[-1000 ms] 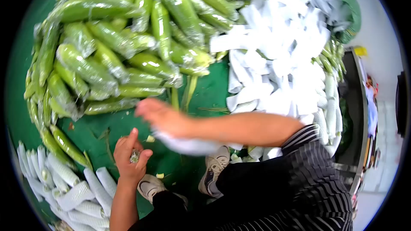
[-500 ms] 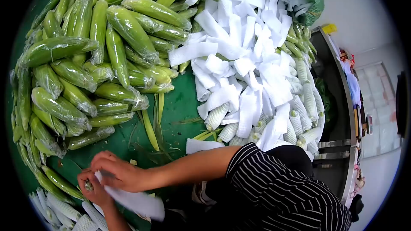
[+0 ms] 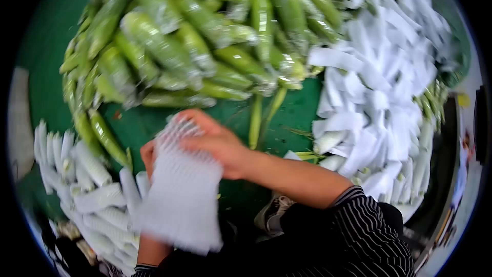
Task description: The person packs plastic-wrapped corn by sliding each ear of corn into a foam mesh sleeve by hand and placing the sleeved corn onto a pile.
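A white foam net sleeve (image 3: 182,200) hangs in front of me, its mesh stretched at the top and its lower part loose and blurred. My right hand (image 3: 220,146) is closed on the upper part of this sleeve. Most of my left hand (image 3: 147,158) is behind the sleeve; only a few bent fingers show at its left edge. What the left hand holds is hidden now. Just beyond both hands lies a heap of green ears of corn (image 3: 164,46) in clear plastic film.
Loose white foam nets (image 3: 379,102) are heaped at the right over sleeved ears. More ears in white nets (image 3: 102,197) lie at lower left. Leaf scraps (image 3: 255,120) lie on the green surface (image 3: 236,128). A shoe (image 3: 271,213) shows below my right forearm.
The view has swung left and closer. Half a second ago the left fist held something with a stem end showing; the sleeve has since come up in front of that hand and hides it.
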`<state>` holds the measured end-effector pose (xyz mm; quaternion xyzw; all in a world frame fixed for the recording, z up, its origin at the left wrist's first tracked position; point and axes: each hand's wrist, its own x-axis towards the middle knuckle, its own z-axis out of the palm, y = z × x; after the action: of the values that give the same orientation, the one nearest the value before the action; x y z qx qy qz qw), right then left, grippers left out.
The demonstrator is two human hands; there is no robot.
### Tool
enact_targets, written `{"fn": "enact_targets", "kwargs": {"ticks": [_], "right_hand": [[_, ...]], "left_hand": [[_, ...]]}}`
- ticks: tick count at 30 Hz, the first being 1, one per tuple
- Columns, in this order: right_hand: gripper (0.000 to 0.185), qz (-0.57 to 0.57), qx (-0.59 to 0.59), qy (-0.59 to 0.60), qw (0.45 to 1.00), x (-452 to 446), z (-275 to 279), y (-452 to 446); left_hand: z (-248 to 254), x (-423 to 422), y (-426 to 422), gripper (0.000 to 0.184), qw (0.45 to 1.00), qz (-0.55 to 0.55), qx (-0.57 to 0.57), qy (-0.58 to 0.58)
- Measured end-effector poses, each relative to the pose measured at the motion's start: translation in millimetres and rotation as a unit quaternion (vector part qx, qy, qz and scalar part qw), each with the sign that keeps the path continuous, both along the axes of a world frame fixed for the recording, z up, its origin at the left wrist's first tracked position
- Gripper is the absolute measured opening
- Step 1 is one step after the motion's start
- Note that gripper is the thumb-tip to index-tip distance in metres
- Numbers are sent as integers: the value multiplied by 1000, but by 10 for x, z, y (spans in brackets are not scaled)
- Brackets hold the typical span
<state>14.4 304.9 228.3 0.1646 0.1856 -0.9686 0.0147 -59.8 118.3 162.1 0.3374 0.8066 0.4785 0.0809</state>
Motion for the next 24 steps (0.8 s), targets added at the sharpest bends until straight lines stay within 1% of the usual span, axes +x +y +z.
{"fn": "enact_targets", "kwargs": {"ticks": [1,2,3,4,5,6,7,8,9,10,11,12,14,17,18,19,21,24], "right_hand": [[45,7,57,-59,997,-24,-66,39],[45,-7,-4,-44,999,-18,-69,77],[45,-27,-62,-32,997,-7,-68,83],[43,-45,-100,-37,993,-16,-88,41],[42,-63,-137,-42,988,-28,-106,6],[36,-109,-125,-124,978,-77,-122,-95],[33,-94,-81,-125,984,-70,-171,-120],[31,-81,-38,-126,988,-56,-246,-139],[28,-66,6,-126,990,-54,-297,-153],[24,-61,15,-136,989,-79,-168,-114],[26,-13,62,-140,988,-107,-310,-106],[25,-8,76,-141,987,-100,-374,-128],[24,-8,104,-155,982,-39,-552,-155],[21,-25,149,-168,974,5,-1066,-235],[20,-36,167,-164,972,8,-1241,-270],[20,-31,174,-162,971,-9,-1384,-304],[20,-35,165,-164,972,-66,-1524,-344],[20,-34,214,-182,959,-143,-1432,-460]], "left_hand": [[140,-21,54,29,999,-25,-20,0],[275,-43,111,32,998,-51,-40,1],[572,-49,208,36,993,-112,-27,5],[542,17,203,45,992,-86,27,-86],[511,85,214,46,969,-50,105,-217],[482,164,220,47,922,-16,181,-341],[474,211,195,49,852,15,254,-457],[498,227,142,50,746,-4,342,-571],[518,232,137,51,701,20,378,-604],[547,248,145,52,653,45,413,-634],[567,250,129,53,602,70,445,-660],[405,274,52,50,628,76,434,-641],[52,304,-6,45,606,95,428,-663],[-255,271,-5,34,574,157,421,-685],[-534,291,-50,30,606,164,395,-671],[-679,270,-58,29,618,156,391,-663],[-994,238,-123,30,640,179,395,-634],[-839,171,-50,33,687,240,354,-588]]}}
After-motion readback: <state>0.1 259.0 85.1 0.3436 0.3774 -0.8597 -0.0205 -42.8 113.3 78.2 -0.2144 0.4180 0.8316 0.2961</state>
